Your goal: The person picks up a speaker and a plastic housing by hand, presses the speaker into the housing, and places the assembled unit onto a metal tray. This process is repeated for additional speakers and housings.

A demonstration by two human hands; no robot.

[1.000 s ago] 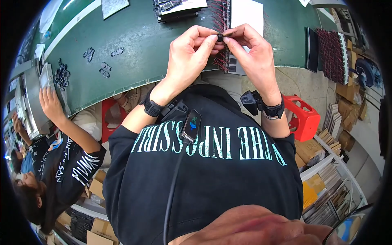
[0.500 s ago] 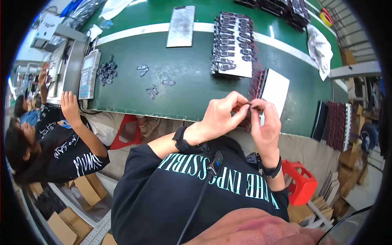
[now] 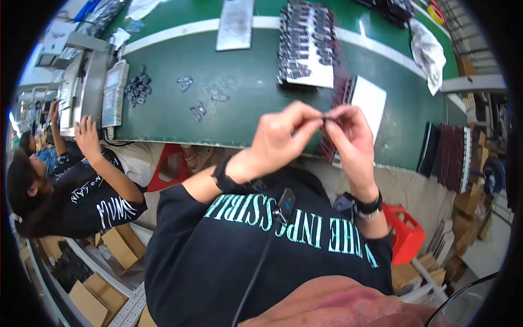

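Observation:
Fingertips together over the near edge of the green table [image 3: 261, 103], my two hands meet at a tiny dark part [image 3: 325, 120]. My left hand [image 3: 279, 135] pinches it from the left between thumb and forefinger. From the other side my right hand [image 3: 354, 143] pinches it too, the fingers covering most of it, so its exact kind does not show. Just beyond the right hand lies a white board [image 3: 371, 103] with dark red wires [image 3: 342, 91] along its left side. Farther off, a stack of white boards [image 3: 321, 73] carries rows of small black parts with wires.
Loose black parts lie in a pile [image 3: 139, 87] and small clusters [image 3: 197, 111] to the left. Beyond them is a metal plate [image 3: 235, 26]. A grey keypad device [image 3: 114, 92] stands near a co-worker's hand [image 3: 87, 136]. A red stool [image 3: 406, 234] is at my right.
The view has shifted, so the table sits higher in the picture. My hands stay together on the small part; my right fingers have turned and straightened somewhat.

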